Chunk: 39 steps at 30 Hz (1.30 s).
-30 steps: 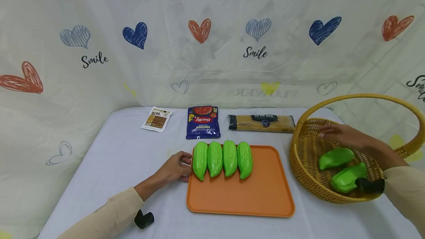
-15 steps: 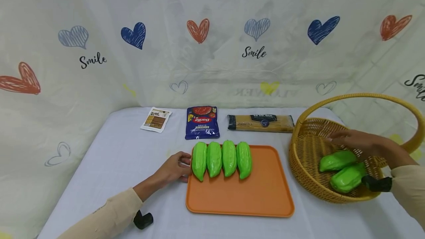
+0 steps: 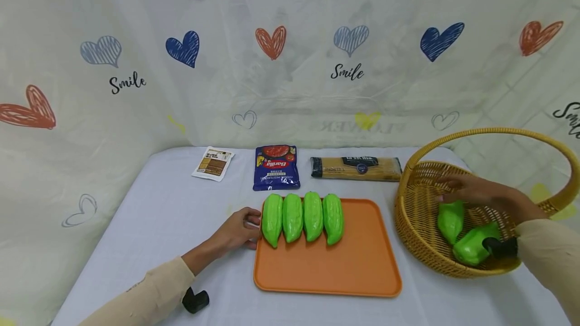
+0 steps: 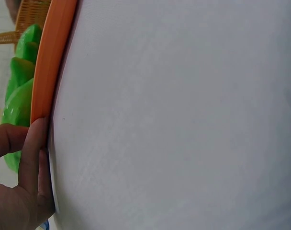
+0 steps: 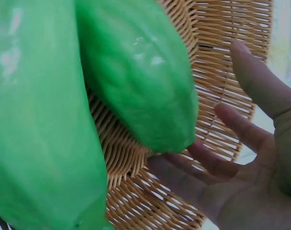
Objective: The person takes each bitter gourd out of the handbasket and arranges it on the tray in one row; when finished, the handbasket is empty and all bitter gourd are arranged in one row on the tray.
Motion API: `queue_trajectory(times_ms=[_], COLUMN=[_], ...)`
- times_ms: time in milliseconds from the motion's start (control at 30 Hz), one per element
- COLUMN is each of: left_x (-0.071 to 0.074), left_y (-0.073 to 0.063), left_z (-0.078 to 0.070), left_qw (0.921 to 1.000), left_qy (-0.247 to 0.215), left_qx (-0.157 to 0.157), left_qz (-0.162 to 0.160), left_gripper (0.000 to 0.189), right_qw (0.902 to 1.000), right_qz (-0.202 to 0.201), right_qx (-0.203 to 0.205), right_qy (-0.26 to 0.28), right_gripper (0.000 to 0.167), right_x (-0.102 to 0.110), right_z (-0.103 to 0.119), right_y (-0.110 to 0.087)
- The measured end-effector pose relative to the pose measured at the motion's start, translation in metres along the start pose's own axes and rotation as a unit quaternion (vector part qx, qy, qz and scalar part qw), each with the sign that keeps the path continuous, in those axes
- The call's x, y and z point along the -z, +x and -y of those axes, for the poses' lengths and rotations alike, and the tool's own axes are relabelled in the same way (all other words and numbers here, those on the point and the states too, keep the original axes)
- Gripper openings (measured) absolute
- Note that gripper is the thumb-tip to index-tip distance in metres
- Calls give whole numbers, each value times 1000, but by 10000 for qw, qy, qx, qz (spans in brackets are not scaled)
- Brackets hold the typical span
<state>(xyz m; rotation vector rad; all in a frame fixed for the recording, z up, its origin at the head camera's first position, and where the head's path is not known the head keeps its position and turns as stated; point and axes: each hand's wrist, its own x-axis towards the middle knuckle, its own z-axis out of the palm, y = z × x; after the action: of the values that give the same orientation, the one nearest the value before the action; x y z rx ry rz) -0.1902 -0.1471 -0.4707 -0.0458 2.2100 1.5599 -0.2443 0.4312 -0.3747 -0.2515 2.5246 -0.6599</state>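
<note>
The right hand (image 3: pixel 476 192), fingers spread, meets the tip of 1 of 2 glossy, tapered green vegetables (image 3: pixel 450 223) in a tan woven wicker basket (image 3: pixel 410 225) — partly hidden from the head view. The left hand (image 3: pixel 237 228) touches a smooth orange rectangular tray (image 3: pixel 335 270) bearing 4 matching vegetables (image 3: pixel 312 215) (whether it pinches the rim, I cannot tell).

Left fingers (image 3: pixel 254 211) touch an orange tray (image 3: pixel 362 260); right fingers (image 3: pixel 449 179) are inside a wicker basket (image 3: pixel 418 245).
</note>
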Motion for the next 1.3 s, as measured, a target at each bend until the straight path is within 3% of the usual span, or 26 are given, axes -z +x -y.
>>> queue_trajectory(times_ms=[367,833,1300], left_x=[1,1,1], left_y=[-2,-2,-1], left_z=[1,0,0], left_qw=[10000,10000,10000], left_qy=[12,-11,21], left_qx=[-60,-49,-36], left_qz=[35,19,-10], left_gripper=[58,59,58], right_qw=[9991,9983,9998], right_qz=[-361,-194,-88], right_qx=[109,-88,-146], right_qy=[-181,-539,-117], right_gripper=[85,80,82], right_x=[-10,-11,-9], right_z=[-8,-6,-3], right_y=[9,13,12])
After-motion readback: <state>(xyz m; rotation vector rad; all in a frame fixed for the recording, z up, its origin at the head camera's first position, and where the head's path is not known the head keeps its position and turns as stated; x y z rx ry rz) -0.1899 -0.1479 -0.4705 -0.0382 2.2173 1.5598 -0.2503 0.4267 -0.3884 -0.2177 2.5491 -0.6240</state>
